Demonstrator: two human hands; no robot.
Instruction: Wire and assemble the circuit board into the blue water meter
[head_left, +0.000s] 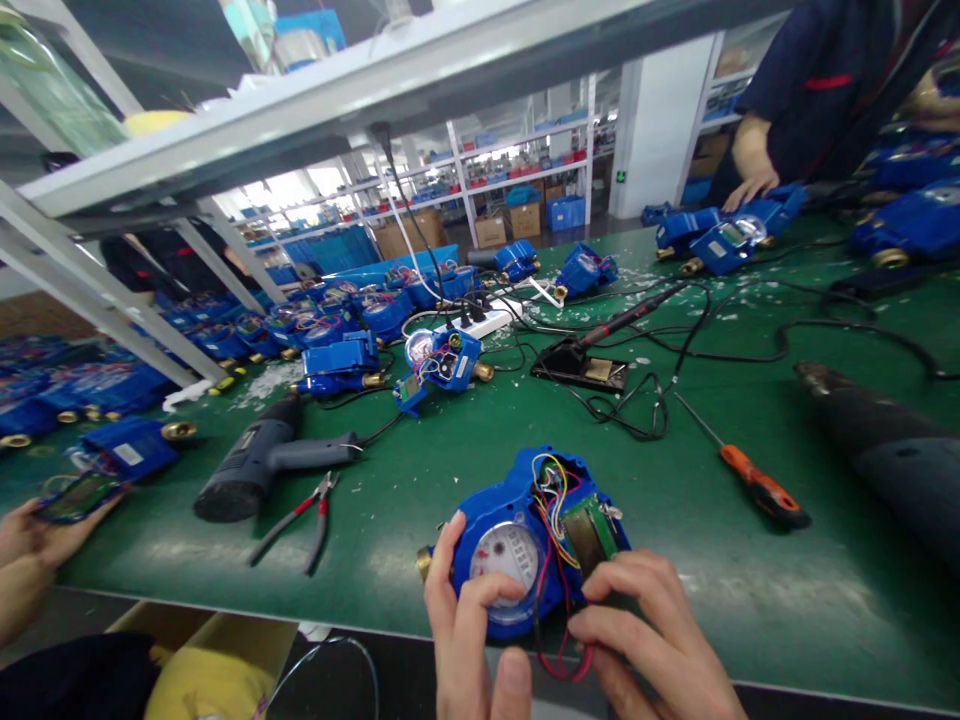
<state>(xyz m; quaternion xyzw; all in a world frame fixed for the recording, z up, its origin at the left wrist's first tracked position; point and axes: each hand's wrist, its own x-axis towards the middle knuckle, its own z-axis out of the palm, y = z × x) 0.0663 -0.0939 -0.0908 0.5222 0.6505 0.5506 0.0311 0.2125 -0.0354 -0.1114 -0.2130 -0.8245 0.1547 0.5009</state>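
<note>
A blue water meter (480,540) with a round dial lies at the table's front edge, its housing opened to show a green circuit board (589,535) and thin coloured wires (553,495). My left hand (476,630) grips the meter's near left side, fingers bent over the rim and dial, thumb apart below. With closed fingertips, my right hand (645,630) holds the looped red wires (562,660) beside the board. Part of this loop hangs past the table edge. The wire ends are hidden by my fingers.
Left of the meter lie cutting pliers (311,525) and a heat gun (262,455). A soldering iron (622,320) rests on its stand; an orange screwdriver (761,485) and another heat gun (892,440) lie right. Co-workers' hands (754,165) handle other meters (724,245). Cables cross the table.
</note>
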